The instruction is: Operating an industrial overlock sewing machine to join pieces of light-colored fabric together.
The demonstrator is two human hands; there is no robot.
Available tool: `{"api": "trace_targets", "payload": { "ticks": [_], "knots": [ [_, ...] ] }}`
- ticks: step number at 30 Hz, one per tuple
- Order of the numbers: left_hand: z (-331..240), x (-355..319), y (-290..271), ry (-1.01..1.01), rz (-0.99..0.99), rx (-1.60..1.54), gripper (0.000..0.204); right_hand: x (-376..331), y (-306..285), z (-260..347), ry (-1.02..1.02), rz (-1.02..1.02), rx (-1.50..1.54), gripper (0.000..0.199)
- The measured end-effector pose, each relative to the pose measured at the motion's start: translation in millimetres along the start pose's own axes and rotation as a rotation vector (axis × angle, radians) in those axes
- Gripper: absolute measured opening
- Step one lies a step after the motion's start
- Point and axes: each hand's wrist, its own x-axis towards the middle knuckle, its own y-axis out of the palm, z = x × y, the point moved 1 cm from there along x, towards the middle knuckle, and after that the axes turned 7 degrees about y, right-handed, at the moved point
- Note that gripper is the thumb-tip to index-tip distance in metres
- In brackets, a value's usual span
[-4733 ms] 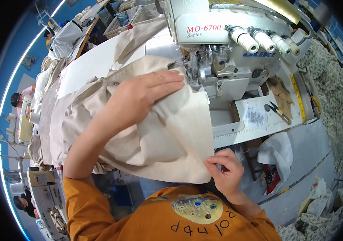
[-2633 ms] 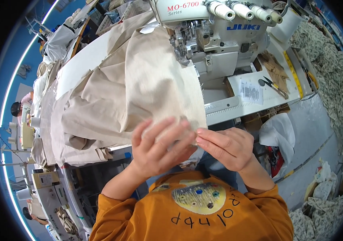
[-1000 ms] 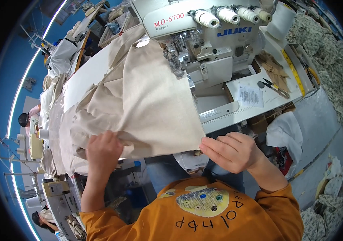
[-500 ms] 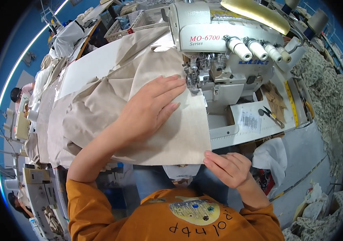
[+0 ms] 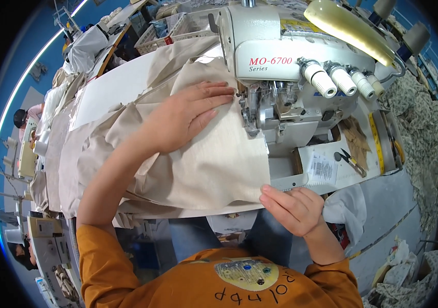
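A beige fabric piece (image 5: 219,164) lies across the sewing table, its right edge running along the presser foot (image 5: 250,110) of a white overlock machine (image 5: 268,49). My left hand (image 5: 180,118) rests flat on the cloth, fingers stretched toward the foot and just left of it. At the near right corner of the cloth, my right hand (image 5: 296,209) pinches the edge between thumb and fingers. Loose folds of the fabric gather under and left of my left forearm. Whether the needle is in the cloth cannot be made out.
Right of the machine bed lie thread snips (image 5: 350,161), a white label (image 5: 323,168), a yellow measuring tape (image 5: 376,143) and brown scraps (image 5: 355,137). A patterned cloth heap (image 5: 419,133) stands further right. White baskets (image 5: 196,24) sit behind. A lamp (image 5: 350,31) overhangs the machine.
My left hand has slid a little away from me and leftward with the cloth. Ripples have formed in the near part of the fabric. My right hand keeps its pinch at nearly the same place.
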Motion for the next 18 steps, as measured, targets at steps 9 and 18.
{"api": "trace_targets", "payload": {
  "ticks": [9, 18],
  "knots": [
    [-27, 17, -28, 0.023, -0.176, 0.194, 0.029, 35, 14, -26, -0.106, -0.088, -0.055, 0.018],
    [-89, -21, 26, 0.502, -0.212, 0.543, 0.022, 34, 14, -24, -0.081, -0.098, -0.062, 0.017]
  ]
}}
